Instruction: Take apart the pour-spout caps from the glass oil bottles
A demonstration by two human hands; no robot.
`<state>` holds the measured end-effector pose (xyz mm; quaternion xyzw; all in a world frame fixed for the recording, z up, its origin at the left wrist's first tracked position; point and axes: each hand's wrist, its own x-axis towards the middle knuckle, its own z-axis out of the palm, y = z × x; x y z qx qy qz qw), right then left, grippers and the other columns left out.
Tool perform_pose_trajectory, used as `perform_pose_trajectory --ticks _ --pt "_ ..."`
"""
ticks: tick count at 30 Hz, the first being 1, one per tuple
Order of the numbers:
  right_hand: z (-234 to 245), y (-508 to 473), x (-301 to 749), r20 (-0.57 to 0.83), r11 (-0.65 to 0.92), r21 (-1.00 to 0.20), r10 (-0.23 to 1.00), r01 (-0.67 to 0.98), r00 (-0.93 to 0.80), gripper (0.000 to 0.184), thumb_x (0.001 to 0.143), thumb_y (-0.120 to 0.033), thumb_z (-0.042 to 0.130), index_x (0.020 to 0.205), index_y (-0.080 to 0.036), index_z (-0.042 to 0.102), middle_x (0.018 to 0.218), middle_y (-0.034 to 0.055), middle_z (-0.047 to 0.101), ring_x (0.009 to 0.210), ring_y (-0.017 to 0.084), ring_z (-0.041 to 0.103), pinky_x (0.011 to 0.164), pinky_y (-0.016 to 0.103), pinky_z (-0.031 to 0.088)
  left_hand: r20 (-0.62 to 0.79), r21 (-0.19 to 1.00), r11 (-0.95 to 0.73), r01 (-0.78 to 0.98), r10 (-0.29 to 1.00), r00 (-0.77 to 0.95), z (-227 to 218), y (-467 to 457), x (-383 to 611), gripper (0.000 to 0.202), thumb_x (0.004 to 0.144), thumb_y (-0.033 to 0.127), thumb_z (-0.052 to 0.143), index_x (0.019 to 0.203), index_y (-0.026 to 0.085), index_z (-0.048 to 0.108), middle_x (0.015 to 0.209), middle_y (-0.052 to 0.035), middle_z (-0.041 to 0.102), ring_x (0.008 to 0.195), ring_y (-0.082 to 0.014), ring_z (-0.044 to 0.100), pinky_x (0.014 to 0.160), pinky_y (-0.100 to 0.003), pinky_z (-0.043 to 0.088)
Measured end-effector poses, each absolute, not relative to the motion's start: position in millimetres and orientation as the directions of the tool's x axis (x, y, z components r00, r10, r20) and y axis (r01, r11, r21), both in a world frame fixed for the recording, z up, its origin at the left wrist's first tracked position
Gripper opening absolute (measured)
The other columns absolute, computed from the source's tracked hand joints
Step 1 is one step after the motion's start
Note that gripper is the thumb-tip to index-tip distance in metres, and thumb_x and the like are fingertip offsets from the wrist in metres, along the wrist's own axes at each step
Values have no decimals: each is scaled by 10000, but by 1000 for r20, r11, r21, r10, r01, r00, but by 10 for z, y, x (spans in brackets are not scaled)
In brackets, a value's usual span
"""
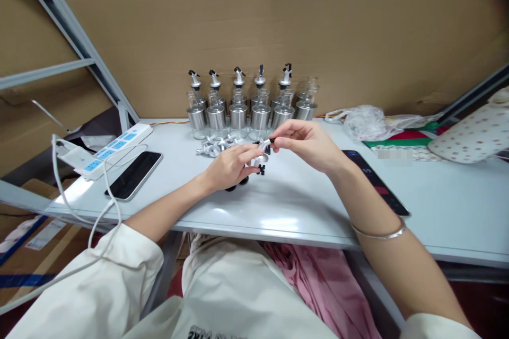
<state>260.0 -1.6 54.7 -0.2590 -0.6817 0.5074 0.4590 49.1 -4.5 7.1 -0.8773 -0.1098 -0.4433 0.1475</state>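
Note:
My left hand (233, 165) grips a silver pourer spout (264, 145) above the table, its fingers closed around the lower part. Thumb and fingertips of my right hand (306, 143) pinch a small black cap (272, 140) against the tip of that spout. Beside my left hand lies a cluster of loose silver pourer parts (214, 149). Small black pieces (261, 170) and black round stoppers (243, 180) rest beneath the hands, partly hidden. Behind stand two rows of glass bottles with steel sleeves (238, 116); several in the back row carry pourers with black caps (238, 77).
At left are a white power strip (115, 151), a phone (134, 176) and a white cable (115, 206) drooping past the table edge. To the right lie another phone (376, 183), a plastic bag (368, 123) and a dotted white object (469, 135). Cardboard (338, 37) stands behind.

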Motion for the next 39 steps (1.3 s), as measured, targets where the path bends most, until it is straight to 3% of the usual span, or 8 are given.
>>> perform_pose_trajectory --ticks 7,12,17,21,28,39 --pt "511 0 2574 345 262 -936 811 -234 -473 229 632 -353 820 706 -184 683 622 -23 652 591 89 576 611 245 462 826 -172 -933 316 38 563 78 -51 516 425 975 273 372 1378 180 273 1081 -140 605 941 -186 632 747 -306 551" --pt "472 -13 2502 278 97 -934 801 -343 -530 271 583 -365 846 674 -187 663 607 -38 633 557 82 562 585 244 447 843 -129 -953 276 41 536 63 -58 509 419 983 337 341 1372 194 279 1076 -132 606 847 -161 633 732 -306 544" --pt "424 -21 2435 284 38 -909 786 -415 -550 289 591 -375 841 652 -190 628 621 -42 624 589 88 572 619 247 457 842 -65 -970 236 74 535 58 -71 500 385 984 383 321 1334 222 307 1038 -104 622 675 -119 599 695 -292 531" --pt "416 -32 2416 251 0 -914 786 -405 -566 304 597 -377 837 651 -186 608 645 -38 613 606 89 559 630 248 460 851 -123 -961 249 27 524 72 -81 517 375 985 378 317 1313 197 325 990 -104 629 659 -125 594 662 -276 525" --pt "413 -72 2407 178 -77 -941 719 -331 -672 426 602 -499 803 880 -185 726 723 -14 603 617 86 493 650 250 436 859 -142 -942 305 36 511 74 -83 520 363 979 436 289 1275 235 347 867 -51 634 698 -156 614 641 -284 511" --pt "336 -99 2324 125 -224 -895 704 -385 -700 337 656 -513 764 835 -234 708 630 -41 471 612 103 440 612 235 418 857 -221 -913 342 -14 515 87 -68 528 341 985 419 287 1227 193 367 865 -53 628 656 -148 607 612 -265 495"
